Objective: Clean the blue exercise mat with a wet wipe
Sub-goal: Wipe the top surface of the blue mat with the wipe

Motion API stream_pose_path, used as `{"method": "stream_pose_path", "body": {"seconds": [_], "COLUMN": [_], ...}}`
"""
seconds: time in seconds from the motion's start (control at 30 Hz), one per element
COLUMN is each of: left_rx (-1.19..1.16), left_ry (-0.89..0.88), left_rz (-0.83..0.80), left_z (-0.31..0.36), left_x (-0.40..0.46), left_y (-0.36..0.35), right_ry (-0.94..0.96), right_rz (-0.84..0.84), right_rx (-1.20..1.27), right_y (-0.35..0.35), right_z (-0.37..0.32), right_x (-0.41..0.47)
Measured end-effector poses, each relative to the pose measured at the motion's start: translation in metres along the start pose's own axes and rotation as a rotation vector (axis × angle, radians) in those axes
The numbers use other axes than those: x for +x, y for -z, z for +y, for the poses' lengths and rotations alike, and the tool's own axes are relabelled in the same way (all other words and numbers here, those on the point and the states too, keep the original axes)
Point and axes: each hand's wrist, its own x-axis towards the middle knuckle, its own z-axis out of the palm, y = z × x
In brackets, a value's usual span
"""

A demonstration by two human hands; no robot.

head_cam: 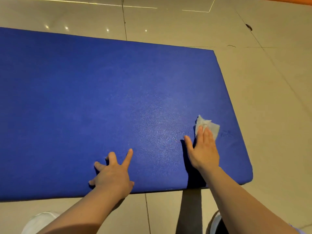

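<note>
Head view, looking down, and the blue exercise mat (101, 98) lies flat on the tiled floor (270, 98), its long axis running off to the left past the picture's edge, its right end rounded off in full sight. Starting at the left: the left hand (112, 173) is planted near the mat's near edge, fingers spread wide and straight, bracing and holding nothing. Moving across, a faint sheen shows on the blue between the two hands, possibly damp. Now the right hand (203, 149), flat, fingers together and straight, thumb out to the side, pressing the wet wipe (206, 124) onto the mat; the crumpled white wipe pokes out beyond the fingertips, away from the person. It sits close to the mat's right end. So the right hand is the working one, and the big uncovered stretch lies to its left and further away. I'd judge the next sweep wants to travel along that long axis, leftward.
</note>
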Motion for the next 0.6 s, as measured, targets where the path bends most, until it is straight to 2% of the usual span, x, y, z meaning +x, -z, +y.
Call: {"method": "stream_pose_path", "body": {"seconds": [0.13,0.2,0.27,0.37,0.43,0.5,0.53,0.6], "left_rx": [0.021,0.028,0.042,0.058,0.064,0.066,0.072,0.097], "left_ry": [-0.019,-0.038,-0.049,-0.044,-0.037,-0.037,-0.036,-0.035], "left_rz": [0.006,0.015,0.019,0.006,0.003,0.002,0.003,0.018], "left_z": [-0.001,-0.003,-0.005,-0.006,-0.005,-0.005,-0.006,-0.005], "left_x": [0.000,0.001,0.004,0.005,0.005,0.005,0.004,0.003], "left_y": [0.000,0.001,0.001,0.002,0.003,0.004,0.003,0.002], "right_ry": [-0.031,-0.060,-0.112,-0.111,-0.120,-0.088,-0.056,-0.001], "right_rz": [0.113,0.214,0.212,-0.011,-0.245,-0.369,-0.353,-0.181], "right_rx": [0.177,0.357,0.617,1.057,1.175,1.069,0.919,0.452], "right_y": [0.001,0.010,0.019,0.034,0.038,0.041,0.042,0.042], "right_z": [-0.012,-0.021,-0.027,-0.045,-0.050,-0.048,-0.043,-0.030], "right_x": [0.001,-0.002,-0.004,-0.013,-0.018,-0.019,-0.017,-0.011]}}
